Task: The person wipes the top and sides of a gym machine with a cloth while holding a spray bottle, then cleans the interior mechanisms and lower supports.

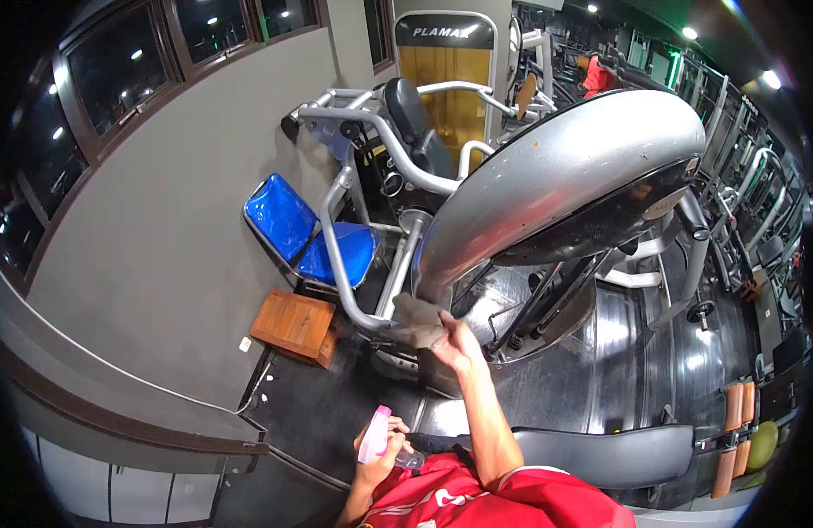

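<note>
My right hand (460, 345) is closed on a grey cloth (417, 319), stretched out to the lower end of a silver curved exercise machine frame (547, 163). The cloth lies against the silver tubing there, overlapping it in this view. Close to my body, my left hand (391, 451) is wrapped round a spray bottle (374, 438) with a pink and white spray head. Part of the clear bottle shows below the fingers. My red shirt fills the bottom of the view.
Left of the machine are a blue chair (283, 216) and a wooden box (292, 321) by the grey wall. A black padded bench (609, 453) lies at right front. Behind stands a weight machine marked PLAMAX (443, 75). A white cable (116, 374) runs along the wall.
</note>
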{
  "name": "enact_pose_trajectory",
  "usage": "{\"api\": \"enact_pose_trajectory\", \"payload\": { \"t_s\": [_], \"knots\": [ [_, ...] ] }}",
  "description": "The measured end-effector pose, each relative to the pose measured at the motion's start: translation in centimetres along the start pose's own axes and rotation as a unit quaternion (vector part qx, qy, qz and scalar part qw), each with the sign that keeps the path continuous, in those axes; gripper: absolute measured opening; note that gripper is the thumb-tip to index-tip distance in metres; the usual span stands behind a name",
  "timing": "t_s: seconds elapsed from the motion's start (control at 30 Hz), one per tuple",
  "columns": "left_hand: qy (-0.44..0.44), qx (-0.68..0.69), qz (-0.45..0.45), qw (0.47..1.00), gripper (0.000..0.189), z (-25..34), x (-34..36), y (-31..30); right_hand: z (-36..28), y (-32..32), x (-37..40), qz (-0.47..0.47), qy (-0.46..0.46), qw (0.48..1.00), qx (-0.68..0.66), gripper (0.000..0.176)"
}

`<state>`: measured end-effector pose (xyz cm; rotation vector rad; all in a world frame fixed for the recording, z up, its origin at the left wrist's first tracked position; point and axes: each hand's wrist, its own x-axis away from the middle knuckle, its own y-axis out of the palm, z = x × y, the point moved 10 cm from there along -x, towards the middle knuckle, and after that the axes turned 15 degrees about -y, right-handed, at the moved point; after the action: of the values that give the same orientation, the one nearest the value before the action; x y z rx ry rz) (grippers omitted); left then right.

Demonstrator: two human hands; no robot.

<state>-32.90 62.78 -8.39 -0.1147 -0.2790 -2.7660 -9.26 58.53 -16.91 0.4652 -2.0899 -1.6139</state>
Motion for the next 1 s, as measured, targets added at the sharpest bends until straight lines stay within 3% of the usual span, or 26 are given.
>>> {"api": "enact_pose_trajectory", "payload": {
  "t_s": [0.07, 0.17, 0.3, 0.37, 0.43, 0.53, 0.57, 0.63, 0.7, 0.73, 0.83, 0.93, 1.0],
  "knots": [
    [0.003, 0.006, 0.001, 1.000, 0.022, 0.3, -0.1, -0.1, -1.7, 6.9, 2.0, -0.082, -0.020, 0.996, 0.033, 0.035],
    [0.007, 0.007, 0.005, 1.000, 0.022, 0.6, -0.2, -0.3, -3.2, 11.2, 4.3, -0.103, -0.070, 0.990, 0.065, 0.033],
    [-0.002, 0.030, 0.014, 0.999, 0.022, 0.4, -0.4, -0.8, -3.7, 10.8, 5.7, -0.104, -0.117, 0.976, 0.152, 0.031],
    [0.005, 0.010, 0.011, 1.000, 0.021, -0.1, -0.5, -1.1, -5.5, 10.0, 6.4, -0.062, -0.199, 0.945, 0.252, 0.031],
    [0.009, -0.009, 0.008, 1.000, 0.022, 0.0, -0.5, -1.1, -6.6, 10.6, 7.7, -0.042, -0.223, 0.933, 0.281, 0.033],
    [0.011, -0.022, 0.011, 1.000, 0.021, 0.6, -0.3, -1.0, -8.4, 13.4, 9.4, -0.109, -0.254, 0.867, 0.415, 0.044],
    [0.006, -0.017, 0.014, 1.000, 0.021, 0.3, -0.3, -1.1, -9.1, 14.1, 10.1, -0.109, -0.290, 0.855, 0.416, 0.049],
    [0.003, -0.013, 0.015, 1.000, 0.021, 0.0, -0.5, -1.1, -10.2, 16.7, 12.2, -0.113, -0.363, 0.844, 0.378, 0.039],
    [-0.001, 0.013, 0.000, 1.000, 0.023, -0.3, -0.5, -1.0, -12.0, 16.7, 13.8, -0.103, -0.429, 0.796, 0.414, 0.040],
    [0.000, 0.010, -0.003, 1.000, 0.023, -0.2, -0.6, -0.9, -12.6, 16.4, 14.6, -0.082, -0.438, 0.801, 0.400, 0.039],
    [-0.013, 0.020, -0.023, 0.999, 0.023, -0.1, -0.9, -0.4, -16.6, 19.1, 19.2, -0.039, -0.639, 0.712, 0.288, 0.031],
    [-0.008, -0.022, -0.008, 1.000, 0.023, 0.4, -1.3, -0.4, -20.3, 22.2, 22.7, 0.052, -0.744, 0.499, 0.441, 0.034],
    [-0.012, 0.002, -0.011, 1.000, 0.023, 0.3, -1.5, -0.2, -21.3, 23.5, 21.1, 0.034, -0.753, 0.455, 0.475, 0.031]
  ]
}}
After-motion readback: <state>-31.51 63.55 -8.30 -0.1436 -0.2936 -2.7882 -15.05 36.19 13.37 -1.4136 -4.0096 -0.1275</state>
